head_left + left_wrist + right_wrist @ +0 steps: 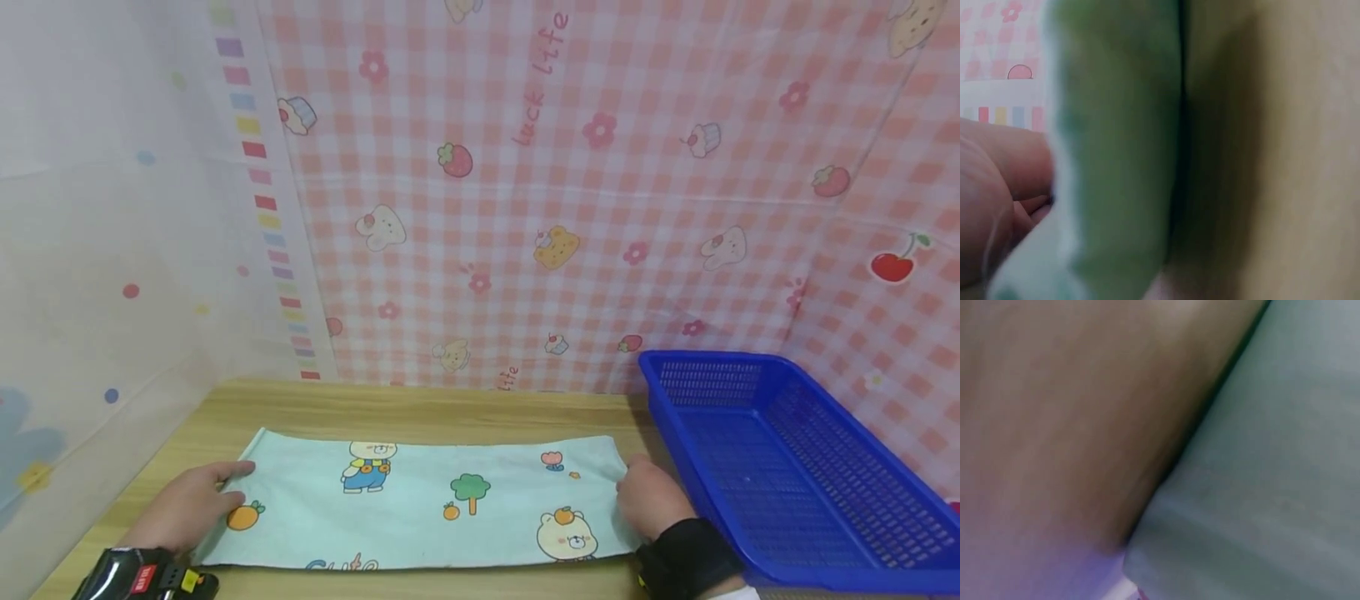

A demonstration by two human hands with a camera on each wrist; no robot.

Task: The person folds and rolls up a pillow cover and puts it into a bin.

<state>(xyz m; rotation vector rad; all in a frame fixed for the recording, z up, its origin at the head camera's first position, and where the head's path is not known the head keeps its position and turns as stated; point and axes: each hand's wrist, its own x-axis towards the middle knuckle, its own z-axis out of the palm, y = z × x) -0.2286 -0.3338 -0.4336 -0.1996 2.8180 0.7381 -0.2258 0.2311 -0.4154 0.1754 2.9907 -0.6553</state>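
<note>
A mint-green cloth printed with cartoon bears, oranges and a tree lies in a long strip across the table in the head view. My left hand pinches its left end, with a finger and the thumb showing at the edge. At the opposite end my right hand grips the cloth with curled fingers. The left wrist view shows part of the left hand behind the blurred, raised edge of the cloth. Close up in the right wrist view, the cloth's edge lies over the wooden surface.
To the right of the right hand stands a blue plastic basket with perforated walls. The wooden table ends at a pink checked curtain behind it. A white printed sheet hangs at the left.
</note>
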